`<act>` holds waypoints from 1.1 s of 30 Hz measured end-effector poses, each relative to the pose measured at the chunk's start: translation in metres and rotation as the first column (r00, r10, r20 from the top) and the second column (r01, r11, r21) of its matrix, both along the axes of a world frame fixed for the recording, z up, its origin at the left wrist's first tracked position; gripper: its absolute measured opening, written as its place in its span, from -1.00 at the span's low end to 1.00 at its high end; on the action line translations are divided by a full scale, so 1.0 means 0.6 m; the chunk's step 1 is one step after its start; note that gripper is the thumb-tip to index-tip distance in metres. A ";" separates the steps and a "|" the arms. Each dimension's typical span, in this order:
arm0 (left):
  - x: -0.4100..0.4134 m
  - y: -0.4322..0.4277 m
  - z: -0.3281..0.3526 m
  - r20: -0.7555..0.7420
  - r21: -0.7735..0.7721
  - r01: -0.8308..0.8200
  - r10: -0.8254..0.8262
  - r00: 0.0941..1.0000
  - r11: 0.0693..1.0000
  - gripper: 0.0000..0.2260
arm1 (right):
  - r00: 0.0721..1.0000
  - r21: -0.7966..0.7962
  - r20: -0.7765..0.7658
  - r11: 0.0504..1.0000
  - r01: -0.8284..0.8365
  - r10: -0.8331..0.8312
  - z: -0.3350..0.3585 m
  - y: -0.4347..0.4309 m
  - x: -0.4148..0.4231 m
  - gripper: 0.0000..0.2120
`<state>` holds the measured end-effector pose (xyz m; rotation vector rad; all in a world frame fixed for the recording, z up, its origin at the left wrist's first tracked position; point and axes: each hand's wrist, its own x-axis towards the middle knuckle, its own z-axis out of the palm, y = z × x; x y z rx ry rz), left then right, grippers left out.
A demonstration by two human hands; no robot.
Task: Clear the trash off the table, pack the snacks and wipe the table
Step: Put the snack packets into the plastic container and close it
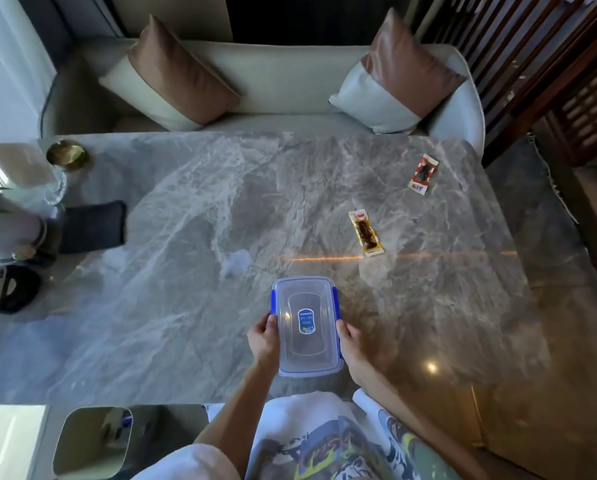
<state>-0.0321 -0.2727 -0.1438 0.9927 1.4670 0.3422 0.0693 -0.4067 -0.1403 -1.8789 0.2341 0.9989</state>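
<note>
Both hands sit closest to the lens, clasping a clear plastic container (306, 327) with blue side clips, its lid on, at the near edge of the grey marble table (186, 209). Left hand (264, 339) wraps the box's left long side, fingers curled against the wall; right hand (349, 341) does the same on the right long side. Neither hand is free. Whether the box rests on the stone or hangs just above it I cannot tell. Its long axis runs from 6 to 12 o'clock, straight away from the body.

From the box, the snacks lie up and to the right. One yellow-edged snack packet (365, 233) sits at about 1 o'clock, near the box, its long axis tilted from 11 to 5 o'clock. A second red-and-white snack packet (423, 174) lies farther out, at roughly 1 to 2 o'clock, well apart from the first and close to the far right corner, tilted from 1 to 7 o'clock. A small crumpled clear wrapper (236, 263), likely trash, lies at 11 o'clock, just beyond the box.

Judging from this layout, the right hand is the nearer one for both packets, and the lid must come off first. A dark cloth (92, 226) waits at the left edge, around 10 o'clock.
</note>
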 end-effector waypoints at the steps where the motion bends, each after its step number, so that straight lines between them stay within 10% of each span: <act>1: 0.001 -0.002 -0.002 -0.030 0.017 0.000 0.001 1.000 1.000 -0.77 | 1.000 -0.005 0.018 1.000 -0.004 0.004 -0.004 0.000 -0.002 -0.70; 16: -0.035 0.015 -0.002 -0.188 -0.026 0.124 -0.126 0.974 0.992 -0.73 | 0.988 -0.135 0.147 0.990 -0.035 0.055 -0.030 0.001 0.025 -0.63; 24: -0.003 0.011 0.055 -0.387 -0.010 0.392 -0.365 0.847 0.920 -0.75 | 0.840 -0.223 0.324 0.898 -0.379 0.435 0.009 0.025 -0.003 -0.62; 33: 0.010 0.034 0.105 -0.320 0.120 0.412 -0.358 0.877 0.903 -0.78 | 0.993 0.152 0.108 0.987 -0.056 0.040 0.061 -0.021 0.057 -0.56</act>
